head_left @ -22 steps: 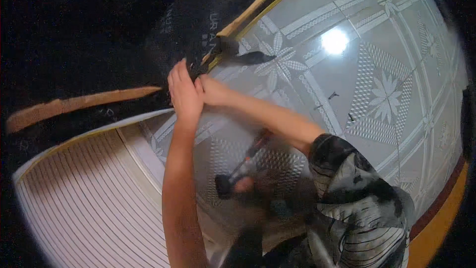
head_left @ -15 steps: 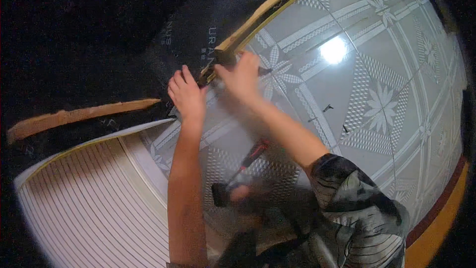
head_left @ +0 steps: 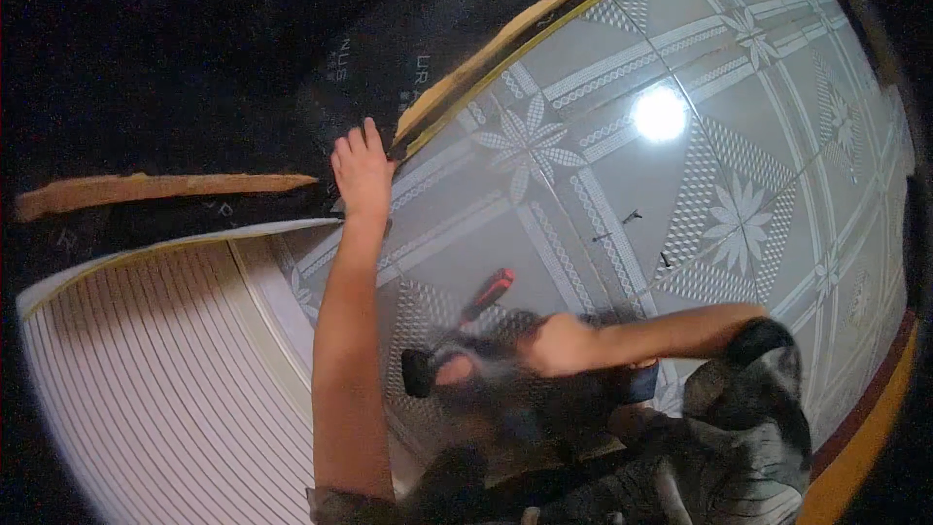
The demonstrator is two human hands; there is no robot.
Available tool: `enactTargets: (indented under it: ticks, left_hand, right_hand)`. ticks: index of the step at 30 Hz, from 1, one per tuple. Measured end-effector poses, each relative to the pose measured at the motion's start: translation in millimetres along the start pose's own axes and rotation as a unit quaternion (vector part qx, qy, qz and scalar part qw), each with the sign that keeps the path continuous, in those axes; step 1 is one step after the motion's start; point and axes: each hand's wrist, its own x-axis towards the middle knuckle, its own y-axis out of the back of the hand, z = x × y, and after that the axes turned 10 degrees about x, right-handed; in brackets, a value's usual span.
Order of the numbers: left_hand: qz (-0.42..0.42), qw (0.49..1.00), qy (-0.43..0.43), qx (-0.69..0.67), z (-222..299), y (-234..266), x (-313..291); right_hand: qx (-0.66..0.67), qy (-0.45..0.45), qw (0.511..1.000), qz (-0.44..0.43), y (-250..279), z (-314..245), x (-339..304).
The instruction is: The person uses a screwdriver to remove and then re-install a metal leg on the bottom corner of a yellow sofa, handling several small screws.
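Observation:
My left hand (head_left: 362,170) lies with its fingers stretched out on black sheet material (head_left: 224,68), right where two ragged wood-coloured strips come near each other. One strip (head_left: 165,190) runs off to the left; the other strip (head_left: 505,44) slants up to the right beside a thin yellow edge. My right hand (head_left: 564,342) is low over the floor, smeared by motion, with a dark blur at its fingers, so its grip is unclear. Close to it is a hand tool with a red and black handle (head_left: 489,294). A black block-like shape (head_left: 418,372) sits near the tool's lower end, beside a bare foot (head_left: 455,370).
Grey flower-patterned tiles (head_left: 466,243) cover the floor, with a bright light reflection. Small dark bits (head_left: 632,216) lie on them. A striped pale panel (head_left: 165,360) with a yellow-edged rim curves at lower left. An orange-brown edge (head_left: 865,428) shows at lower right.
My right hand has drawn back from the strip's end, where it had a dark object, down toward the foot and the red-handled tool. My left hand stays at the gap between the strips.

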Motion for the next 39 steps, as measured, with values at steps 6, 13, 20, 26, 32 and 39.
enactTargets:
  ticks: [6, 13, 20, 26, 32, 39]
  left_hand:
    - [0.051, 0.996, -0.023, 0.074, 1, -5, 0]
    - [0.115, 0.975, 0.057, -0.182, 14, 29, 18]
    - [-0.021, 0.959, -0.01, -0.282, 58, 151, 44]
    - [-0.252, 0.877, -0.188, -0.363, 118, 100, -36]
    - [-0.263, 0.9, -0.168, -0.305, 59, 97, -77]
    - [-0.13, 0.899, -0.151, -0.391, 19, 96, -138]
  right_hand:
    - [-0.072, -0.187, 0.967, 0.156, 115, 28, -83]
    - [-0.045, -0.216, 0.934, 0.283, 138, 59, -109]
    - [-0.13, -0.164, 0.865, 0.456, 102, 90, -52]
    - [-0.193, -0.302, 0.893, 0.272, 143, 57, -86]
    - [-0.127, 0.081, 0.932, 0.329, 199, -23, -8]
    - [-0.089, 0.313, 0.806, 0.495, 219, -210, 138]
